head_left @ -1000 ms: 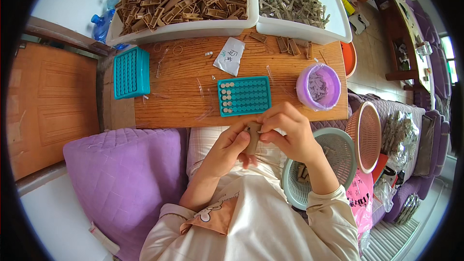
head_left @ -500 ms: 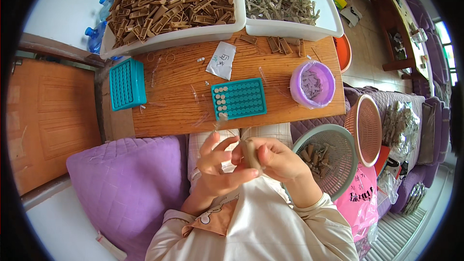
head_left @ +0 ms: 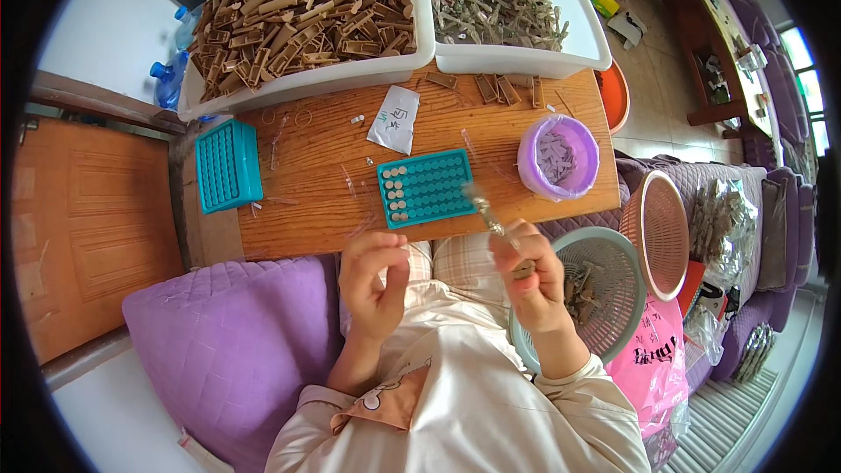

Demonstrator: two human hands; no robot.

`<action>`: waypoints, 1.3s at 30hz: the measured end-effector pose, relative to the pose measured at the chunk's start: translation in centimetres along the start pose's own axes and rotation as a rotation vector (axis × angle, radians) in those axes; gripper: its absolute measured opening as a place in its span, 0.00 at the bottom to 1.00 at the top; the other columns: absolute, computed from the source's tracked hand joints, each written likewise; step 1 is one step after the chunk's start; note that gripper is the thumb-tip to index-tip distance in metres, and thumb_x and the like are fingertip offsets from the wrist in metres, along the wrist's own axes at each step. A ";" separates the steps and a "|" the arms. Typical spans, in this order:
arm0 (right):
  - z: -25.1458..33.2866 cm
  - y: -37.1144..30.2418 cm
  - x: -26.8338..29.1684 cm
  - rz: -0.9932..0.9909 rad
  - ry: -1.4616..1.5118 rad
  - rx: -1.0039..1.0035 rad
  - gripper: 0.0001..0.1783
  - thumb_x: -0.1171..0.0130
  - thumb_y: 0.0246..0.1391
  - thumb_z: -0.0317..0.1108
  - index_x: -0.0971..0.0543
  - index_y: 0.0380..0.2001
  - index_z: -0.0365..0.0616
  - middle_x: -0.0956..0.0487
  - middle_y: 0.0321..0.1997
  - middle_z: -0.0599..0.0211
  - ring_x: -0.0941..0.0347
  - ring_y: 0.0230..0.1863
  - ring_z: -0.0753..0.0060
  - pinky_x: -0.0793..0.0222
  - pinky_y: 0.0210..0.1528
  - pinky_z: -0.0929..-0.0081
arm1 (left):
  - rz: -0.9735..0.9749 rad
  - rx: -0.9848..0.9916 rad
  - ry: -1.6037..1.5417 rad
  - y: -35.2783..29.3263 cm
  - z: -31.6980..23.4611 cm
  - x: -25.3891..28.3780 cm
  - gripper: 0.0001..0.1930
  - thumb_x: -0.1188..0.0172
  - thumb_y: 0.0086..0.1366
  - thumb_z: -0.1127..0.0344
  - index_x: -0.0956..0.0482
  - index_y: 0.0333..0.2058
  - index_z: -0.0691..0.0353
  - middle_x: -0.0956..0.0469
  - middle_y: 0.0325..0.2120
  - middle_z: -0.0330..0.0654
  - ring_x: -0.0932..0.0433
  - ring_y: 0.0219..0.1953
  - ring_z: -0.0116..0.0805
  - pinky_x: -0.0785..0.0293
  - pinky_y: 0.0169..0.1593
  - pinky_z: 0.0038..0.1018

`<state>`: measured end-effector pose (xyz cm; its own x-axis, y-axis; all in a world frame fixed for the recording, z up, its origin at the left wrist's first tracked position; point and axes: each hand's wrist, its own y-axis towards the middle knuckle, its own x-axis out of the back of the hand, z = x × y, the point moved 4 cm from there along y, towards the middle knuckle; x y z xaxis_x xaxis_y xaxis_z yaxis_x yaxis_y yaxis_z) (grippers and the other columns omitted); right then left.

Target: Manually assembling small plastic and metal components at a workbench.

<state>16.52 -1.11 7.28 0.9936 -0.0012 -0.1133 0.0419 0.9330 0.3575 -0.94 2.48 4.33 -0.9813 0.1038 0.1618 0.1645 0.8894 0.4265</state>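
Note:
My right hand [head_left: 539, 276] is closed around a slender, partly clear piece [head_left: 491, 219] that sticks out toward the table and is smeared by motion. A brown bit [head_left: 524, 269], perhaps a casing, shows between its fingers. My left hand [head_left: 372, 285] is held over my lap with loosely curled fingers, the thumb apart, and nothing visible in it. Just beyond the hands, a teal tray [head_left: 438, 188] lies on the wooden table [head_left: 324, 149]. Several round silvery discs [head_left: 396, 194] fill pockets along its left side.
Two white bins hold brown plastic casings [head_left: 302, 17] and clear electronic strips [head_left: 491, 4]. On the table are a second teal tray [head_left: 226, 166], a paper packet [head_left: 394, 118] and a lilac-lined tub [head_left: 559, 158]. Right of my lap stand a grey-green basket [head_left: 626, 263] and a pink basket [head_left: 657, 228].
My hands have come apart; both were at a brown casing before. The right has moved up and right with the slender piece, the left slightly left. The view has shifted a little.

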 end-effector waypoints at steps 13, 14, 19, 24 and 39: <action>1.2 -16.0 19.6 0.202 -1.108 -1.009 0.10 0.53 0.47 0.29 0.26 0.32 0.36 0.26 0.22 0.59 0.29 0.26 0.65 0.33 0.31 0.71 | -0.231 0.112 0.547 13.7 7.0 4.7 0.06 0.47 0.54 0.71 0.26 0.32 0.61 0.27 0.26 0.40 0.28 0.27 0.32 0.31 0.34 0.23; 0.6 -17.6 20.4 0.445 -1.260 -1.050 0.11 0.52 0.45 0.29 0.25 0.31 0.37 0.25 0.23 0.56 0.28 0.28 0.56 0.33 0.33 0.66 | -0.231 0.110 0.541 14.9 7.6 4.9 0.06 0.47 0.54 0.71 0.26 0.32 0.61 0.27 0.26 0.40 0.28 0.27 0.32 0.31 0.34 0.23; 2.6 -7.9 18.0 0.031 -1.358 -0.715 0.11 0.49 0.43 0.28 0.27 0.33 0.37 0.27 0.31 0.52 0.30 0.32 0.50 0.35 0.35 0.61 | -0.290 -0.039 1.120 19.0 8.1 5.8 0.09 0.45 0.53 0.66 0.25 0.33 0.59 0.29 0.38 0.40 0.33 0.40 0.43 0.35 0.44 0.34; 3.2 5.5 14.0 -0.019 -1.239 -0.299 0.08 0.48 0.44 0.26 0.26 0.31 0.37 0.26 0.28 0.56 0.29 0.30 0.56 0.35 0.32 0.71 | -0.172 -0.002 1.155 20.1 9.4 6.2 0.11 0.44 0.52 0.66 0.26 0.36 0.58 0.31 0.41 0.40 0.35 0.43 0.43 0.35 0.45 0.34; -15.2 27.4 16.7 -0.257 -1.417 -0.469 0.21 0.43 0.40 0.46 0.25 0.36 0.43 0.24 0.32 0.56 0.29 0.38 0.59 0.35 0.39 0.67 | -0.449 -0.041 0.316 18.9 8.2 8.8 0.13 0.43 0.54 0.70 0.27 0.40 0.63 0.27 0.32 0.38 0.28 0.34 0.25 0.31 0.34 0.19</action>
<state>32.71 29.89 1.09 0.2541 -0.2571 0.9324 0.4602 0.8801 0.1173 -7.32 23.88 6.51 -0.8791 -0.4265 0.2126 -0.2539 0.7967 0.5485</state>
